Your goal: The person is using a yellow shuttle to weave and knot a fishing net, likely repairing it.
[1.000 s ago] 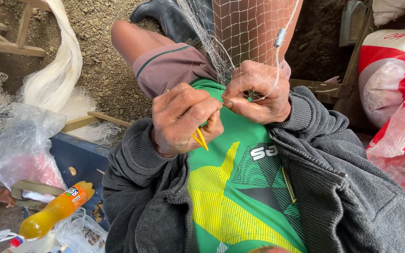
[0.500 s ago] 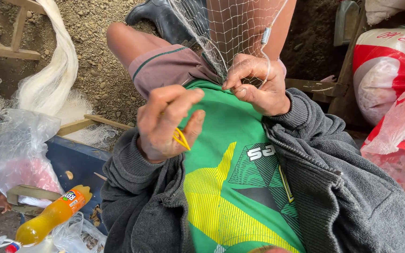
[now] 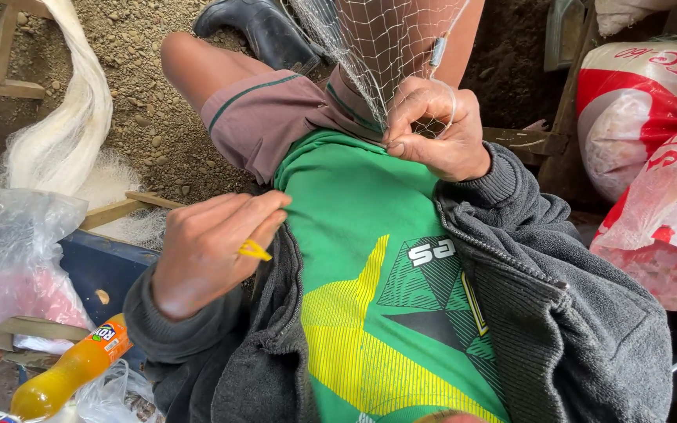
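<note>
My right hand pinches the lower edge of a fine white fishing net that stretches up across my knees, just above my green shirt. My left hand is out to the left, away from the net, fingers closed around a small yellow netting needle whose tip shows below the fingers. A small pale weight hangs on the net above my right hand.
A bottle of orange liquid lies at lower left beside clear plastic bags and a blue box. White net is heaped on the gravel at left. Red-and-white sacks stand at right. A black boot is at top.
My left hand with the yellow needle has drawn away from the net, down and to the left. My right hand stayed pinching the net's edge.
</note>
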